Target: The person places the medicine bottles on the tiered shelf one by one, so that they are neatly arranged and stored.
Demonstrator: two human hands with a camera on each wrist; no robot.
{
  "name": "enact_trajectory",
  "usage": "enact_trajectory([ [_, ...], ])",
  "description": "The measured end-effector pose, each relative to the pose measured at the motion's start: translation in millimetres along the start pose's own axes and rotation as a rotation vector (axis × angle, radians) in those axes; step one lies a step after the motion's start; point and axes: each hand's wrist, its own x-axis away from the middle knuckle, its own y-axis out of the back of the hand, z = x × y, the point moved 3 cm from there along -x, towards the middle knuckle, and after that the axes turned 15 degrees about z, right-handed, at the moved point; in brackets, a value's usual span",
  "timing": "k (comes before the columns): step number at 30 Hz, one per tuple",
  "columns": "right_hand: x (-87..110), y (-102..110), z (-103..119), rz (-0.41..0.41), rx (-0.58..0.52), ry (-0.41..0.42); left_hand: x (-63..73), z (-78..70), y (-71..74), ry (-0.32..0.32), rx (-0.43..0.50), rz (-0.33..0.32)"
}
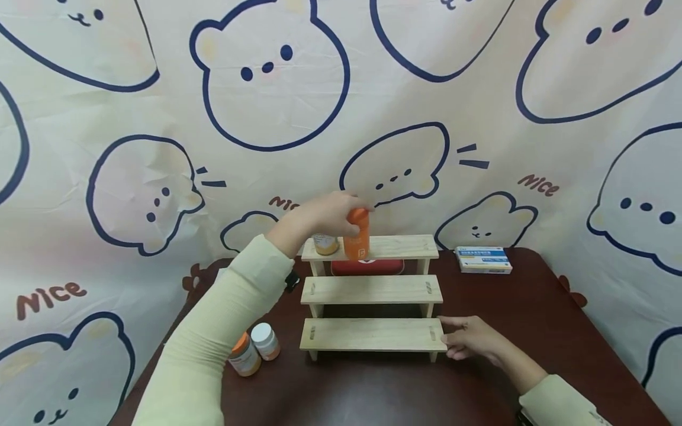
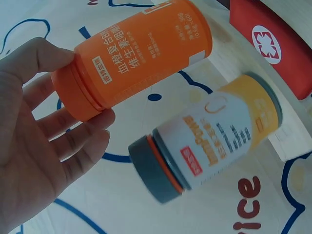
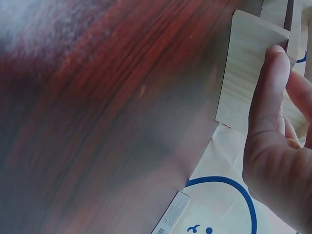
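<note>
My left hand (image 1: 333,214) holds an orange bottle (image 1: 358,241) by its cap, thumb on one side and fingertips on the other. The bottle stands upright at the top tier of a three-tier wooden step shelf (image 1: 373,335). Just left of it on that tier is a white and yellow bottle (image 1: 325,245); its dark grey cap (image 2: 156,168) shows in the left wrist view. Down at the lowest tier, my right hand (image 1: 471,339) grips the right end of the board, its thumb (image 3: 270,90) against the wood in the right wrist view.
Left of the shelf, a white-capped bottle (image 1: 265,341) and an orange-capped bottle (image 1: 245,357) stand on the dark brown table (image 1: 373,393). A red case (image 1: 367,268) sits behind the shelf. At the back right lies a blue and white box (image 1: 483,260), before a patterned cloth (image 1: 298,177).
</note>
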Motion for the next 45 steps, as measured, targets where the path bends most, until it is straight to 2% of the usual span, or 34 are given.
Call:
enact_trajectory([
  [3,-3.7,1,5,-0.016,0.006,0.01,-7.6,0.8,4.9,0.002,0.005,-0.026],
  [6,-6.5,-1,4,-0.008,-0.013,0.012,-15.0,-0.4,5.8,0.012,-0.023,-0.021],
  [11,-6.4,-6,-5,0.008,-0.049,0.002,-27.0,-3.7,-0.7,0.005,-0.035,0.022],
  [18,-9.7,-11,-10,-0.011,-0.081,0.011,-34.9,1.5,-5.0,0.005,-0.044,0.023],
  [22,-11.2,-15,-11,-0.008,-0.089,0.018,-36.4,5.2,-5.6,0.016,-0.03,0.031],
  [28,-8.4,-13,-8,-0.004,-0.077,0.021,-38.1,6.9,-9.0,0.015,-0.015,0.009],
  [40,-5.2,-8,-5,-0.023,-0.044,-0.026,-32.0,-0.7,-14.8,0.024,-0.191,-0.062],
  [42,-4.6,-6,-4,-0.034,-0.042,-0.035,-28.7,-0.4,-11.6,0.022,-0.184,-0.091],
  [45,-3.2,-1,-2,-0.045,-0.031,-0.034,-20.1,2.3,-3.9,0.012,-0.119,-0.141],
])
